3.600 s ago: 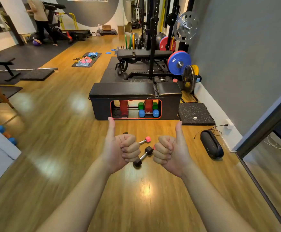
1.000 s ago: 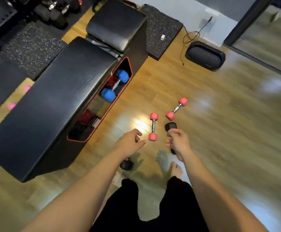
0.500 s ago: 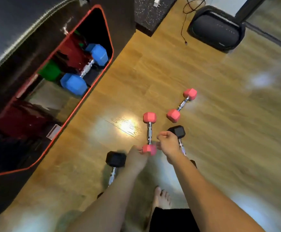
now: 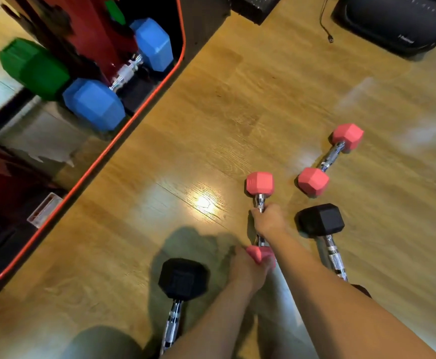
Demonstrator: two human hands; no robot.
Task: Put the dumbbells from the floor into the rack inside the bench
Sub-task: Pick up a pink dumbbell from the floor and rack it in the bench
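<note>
Both hands have dropped onto one pink dumbbell (image 4: 260, 203): right hand (image 4: 271, 222) fingers wrapped round its bar, left hand (image 4: 248, 268) cupping its near head, ready to lift.

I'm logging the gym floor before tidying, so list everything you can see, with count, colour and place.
Pink dumbbell: one, under both hands, centre floor.
Second pink dumbbell: one, floor, to its right.
Black dumbbells: two, floor; one lower centre, one right.
Blue dumbbell: one, inside the bench rack.
Green dumbbell: one, beside the blue.
Black speaker: one, top right, cable nearby.
Left hand: on the near pink head.
Right hand: around the handle.
</note>
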